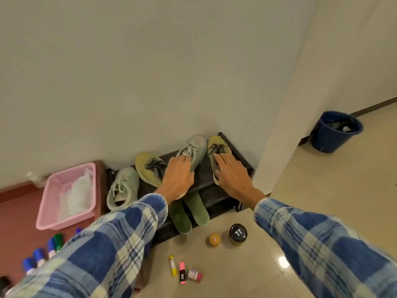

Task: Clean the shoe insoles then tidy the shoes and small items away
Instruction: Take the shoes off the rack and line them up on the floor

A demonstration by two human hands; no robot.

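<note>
Several shoes stand on a black shoe rack [204,175] against the wall. My left hand [178,177] grips the heel end of a pale grey-green sneaker [194,149]. My right hand [233,176] lies on a yellow sneaker [216,145] at the rack's right end. A second yellow sneaker [146,166] and a second pale sneaker [123,188] sit to the left. Two green insoles [198,208] [179,218] lean on the rack's front, partly hidden by my left wrist.
On the tiled floor lie a black-lidded jar [238,233], a small orange jar [214,239], a yellow tube [173,265], a pink marker [182,273] and a pink-capped bottle [195,275]. A pink basket [49,203] with white cloths and several bottles [46,252] sit left. A blue bin [335,132] stands right.
</note>
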